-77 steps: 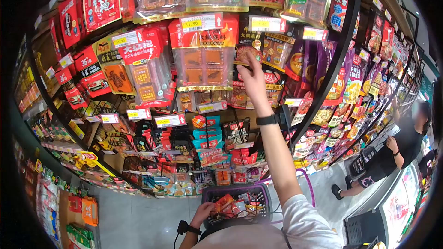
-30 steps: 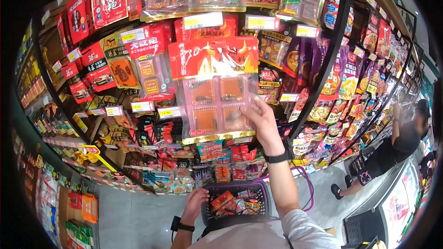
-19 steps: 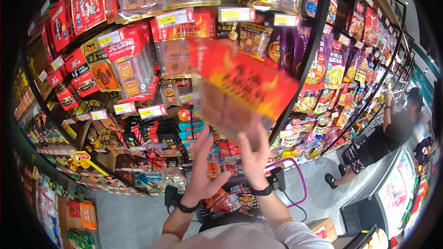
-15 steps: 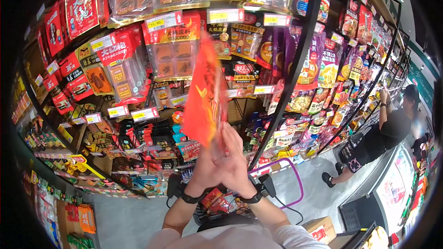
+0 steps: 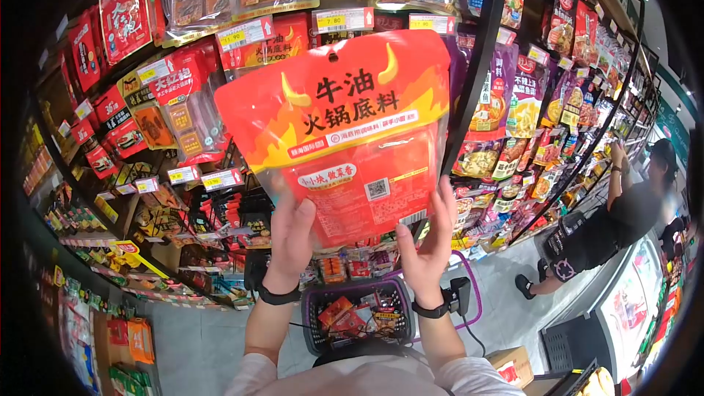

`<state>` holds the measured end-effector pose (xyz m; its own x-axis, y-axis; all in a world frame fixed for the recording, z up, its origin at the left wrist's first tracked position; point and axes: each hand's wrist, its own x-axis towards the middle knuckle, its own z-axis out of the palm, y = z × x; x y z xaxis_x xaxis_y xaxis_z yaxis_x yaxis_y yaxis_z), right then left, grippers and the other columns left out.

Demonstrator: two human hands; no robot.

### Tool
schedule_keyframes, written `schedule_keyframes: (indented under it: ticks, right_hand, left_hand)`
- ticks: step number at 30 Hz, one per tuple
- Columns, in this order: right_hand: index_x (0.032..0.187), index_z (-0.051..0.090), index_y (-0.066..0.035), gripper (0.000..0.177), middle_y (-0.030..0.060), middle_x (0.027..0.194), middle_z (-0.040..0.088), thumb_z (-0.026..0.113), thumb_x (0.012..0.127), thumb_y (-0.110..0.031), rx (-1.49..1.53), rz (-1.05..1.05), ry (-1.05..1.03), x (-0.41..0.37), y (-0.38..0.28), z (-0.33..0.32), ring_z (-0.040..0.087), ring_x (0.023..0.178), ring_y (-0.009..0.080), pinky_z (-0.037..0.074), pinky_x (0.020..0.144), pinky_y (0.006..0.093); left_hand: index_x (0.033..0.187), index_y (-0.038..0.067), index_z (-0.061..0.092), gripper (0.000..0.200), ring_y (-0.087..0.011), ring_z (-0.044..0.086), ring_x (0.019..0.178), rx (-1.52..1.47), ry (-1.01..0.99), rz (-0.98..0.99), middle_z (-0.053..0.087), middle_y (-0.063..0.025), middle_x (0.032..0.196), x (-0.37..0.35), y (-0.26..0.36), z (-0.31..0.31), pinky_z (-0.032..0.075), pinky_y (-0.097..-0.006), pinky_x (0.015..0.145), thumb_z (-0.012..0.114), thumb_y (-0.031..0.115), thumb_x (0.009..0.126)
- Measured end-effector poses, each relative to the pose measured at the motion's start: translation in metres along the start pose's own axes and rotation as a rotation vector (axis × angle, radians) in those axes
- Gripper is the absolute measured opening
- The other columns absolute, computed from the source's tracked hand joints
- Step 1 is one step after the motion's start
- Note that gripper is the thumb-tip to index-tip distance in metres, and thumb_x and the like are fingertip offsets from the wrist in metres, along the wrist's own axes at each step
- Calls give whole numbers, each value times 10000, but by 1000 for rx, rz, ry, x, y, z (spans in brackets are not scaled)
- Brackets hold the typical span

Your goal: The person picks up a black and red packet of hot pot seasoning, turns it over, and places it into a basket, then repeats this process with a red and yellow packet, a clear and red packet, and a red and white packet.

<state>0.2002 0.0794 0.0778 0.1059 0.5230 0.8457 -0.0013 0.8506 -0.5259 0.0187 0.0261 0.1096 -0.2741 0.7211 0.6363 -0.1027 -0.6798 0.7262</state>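
A red and orange packet of hot pot soup base (image 5: 343, 148) is held up in front of me, its printed face toward me. White horns, large dark characters and a QR code show on it. My left hand (image 5: 292, 238) grips its lower left side, the thumb in front. At the lower right edge, my right hand (image 5: 429, 253) steadies it between thumb and fingers. Some fingers are hidden behind the packet. Below my hands, a dark shopping basket (image 5: 309, 320) contains several red and dark packets.
Shelves of hanging seasoning packets (image 5: 194, 114) with price tags (image 5: 342, 20) fill the view ahead. A black upright post (image 5: 469, 77) divides them. On the right, a person in dark clothes (image 5: 601, 231) reaches toward the shelves. A cardboard box (image 5: 511, 367) stands at lower right.
The packet has turned from nearly edge-on to face me. My hands, close together before, have spread to its two sides. The basket below is now more visible.
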Motion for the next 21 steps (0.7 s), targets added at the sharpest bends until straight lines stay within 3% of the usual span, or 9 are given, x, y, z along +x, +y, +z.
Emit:
schedule_keyframes:
  ticks: [3, 6, 10, 13, 16, 19, 21]
  right_hand:
    - [1344, 455, -41, 617, 232, 1415, 399, 686, 775, 19, -22, 28, -63, -5, 12, -9, 384, 1312, 364, 321, 1069, 423]
    - [1402, 370, -11, 655, 208, 1480, 285, 633, 808, 76, 11, -2, -82, -14, 18, -15, 340, 1354, 296, 328, 1084, 404]
    - [1364, 418, 2, 646, 217, 1449, 346, 685, 778, 61, -117, -89, -67, -10, 19, -26, 390, 1320, 310, 335, 1073, 413]
    - [1288, 509, -24, 598, 217, 1362, 469, 740, 737, 7, -198, -113, -18, -3, 20, -37, 470, 1235, 353, 391, 1006, 422]
    - [1307, 488, -25, 634, 211, 1349, 482, 748, 729, 3, -281, -169, -27, 3, 21, -49, 485, 1215, 343, 398, 993, 419]
    - [1381, 383, -14, 734, 186, 1360, 444, 724, 734, 48, -215, -118, 6, 3, 23, -52, 484, 1210, 285, 378, 1018, 387]
    - [1396, 359, -14, 775, 164, 1308, 467, 733, 720, 52, -274, -76, 5, 5, 24, -57, 508, 1141, 253, 401, 980, 363]
  left_hand:
    - [1326, -34, 422, 427, -162, 474, 1176, 26, 10, 6, 512, -97, 1296, 5, 4, 6, 342, -304, 1004, 443, 236, 995]
    - [1309, -29, 447, 412, -160, 485, 1144, 137, 43, 58, 528, -91, 1264, 11, -9, 5, 350, -298, 985, 432, 243, 1000]
    - [1390, -16, 343, 527, -177, 473, 1221, 172, -21, 21, 482, -95, 1338, 13, -20, 2, 377, -334, 1010, 421, 337, 1007]
    - [1380, -15, 352, 515, -174, 480, 1209, 315, -32, 102, 488, -91, 1323, 17, -32, 5, 385, -335, 1001, 412, 337, 1010]
    - [1372, -10, 360, 497, -168, 484, 1197, 202, -42, 13, 493, -90, 1309, 20, -39, 10, 388, -336, 996, 404, 330, 1012]
    - [1258, -41, 492, 359, -120, 483, 1112, 117, 6, 20, 564, -73, 1212, 27, -40, 23, 374, -282, 955, 389, 198, 1011]
    - [1266, -47, 486, 369, -125, 480, 1124, 154, 2, 27, 562, -75, 1219, 29, -44, 25, 368, -281, 969, 392, 202, 1011]
